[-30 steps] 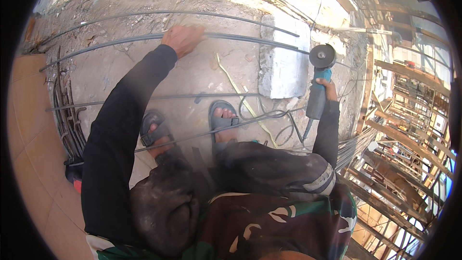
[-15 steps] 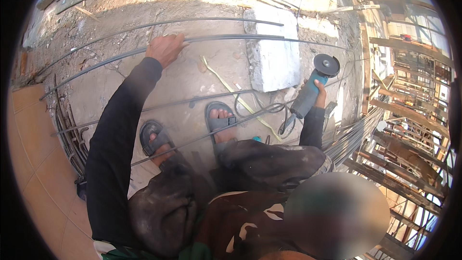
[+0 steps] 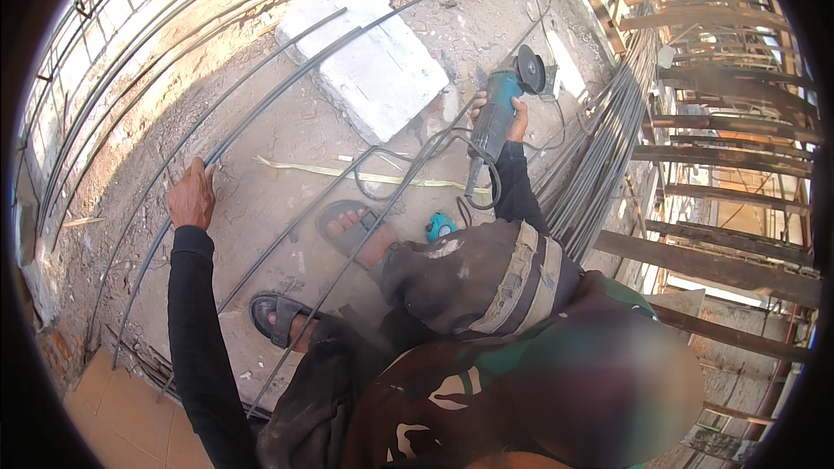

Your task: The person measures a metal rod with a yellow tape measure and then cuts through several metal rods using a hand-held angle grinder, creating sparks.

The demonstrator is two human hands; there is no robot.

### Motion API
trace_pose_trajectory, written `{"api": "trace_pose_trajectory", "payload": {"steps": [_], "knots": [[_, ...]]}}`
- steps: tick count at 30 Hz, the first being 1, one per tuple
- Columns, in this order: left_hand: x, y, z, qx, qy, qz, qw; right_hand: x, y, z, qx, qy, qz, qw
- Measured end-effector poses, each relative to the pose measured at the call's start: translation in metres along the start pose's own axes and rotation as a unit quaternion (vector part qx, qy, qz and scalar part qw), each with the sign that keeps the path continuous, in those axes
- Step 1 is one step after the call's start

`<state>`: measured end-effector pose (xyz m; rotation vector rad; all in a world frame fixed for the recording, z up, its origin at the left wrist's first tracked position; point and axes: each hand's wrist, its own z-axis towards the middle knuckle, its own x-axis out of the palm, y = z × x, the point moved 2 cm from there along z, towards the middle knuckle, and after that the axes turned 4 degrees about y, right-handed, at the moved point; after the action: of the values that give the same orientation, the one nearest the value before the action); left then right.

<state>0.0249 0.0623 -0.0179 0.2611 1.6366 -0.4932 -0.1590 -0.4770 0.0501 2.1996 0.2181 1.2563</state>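
My left hand (image 3: pixel 193 198) is closed on a pair of thin steel rebar rods (image 3: pixel 261 115), which run side by side up to the right. Their far ends lie over a pale concrete block (image 3: pixel 391 69). In my right hand (image 3: pixel 519 120) is a teal and dark grey angle grinder (image 3: pixel 497 108), gripped round its body. Its dark disc (image 3: pixel 530 69) is at the upper end, pointing away from me, apart from the rods. The grinder's black cord (image 3: pixel 497 182) loops down from its lower end. Whether the disc spins cannot be told.
My sandalled feet (image 3: pixel 282 317) are beside more loose rods (image 3: pixel 300 230) crossing the ground. A yellowish strip (image 3: pixel 330 171) and a small teal object (image 3: pixel 440 226) lie nearby. On the right stand a thick rebar bundle (image 3: pixel 599 148) and timber beams (image 3: pixel 730 156). Tiles (image 3: pixel 130 408) edge the lower left.
The view has turned, so the block and rods now sit further left and slant more steeply. My left hand still holds the rods, and the grinder remains in my right hand.
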Motion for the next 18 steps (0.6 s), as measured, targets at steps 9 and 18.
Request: {"api": "trace_pose_trajectory", "payload": {"steps": [9, 18], "knots": [[0.004, -0.001, 0.002, 0.020, -0.020, 0.010, 1.000, -0.113, 0.020, 0.002, -0.036, -0.158, -0.232, 0.959], [-0.002, 0.000, 0.000, 0.000, -0.004, 0.010, 1.000, -0.137, 0.021, 0.034, -0.031, -0.176, -0.264, 0.948]]}}
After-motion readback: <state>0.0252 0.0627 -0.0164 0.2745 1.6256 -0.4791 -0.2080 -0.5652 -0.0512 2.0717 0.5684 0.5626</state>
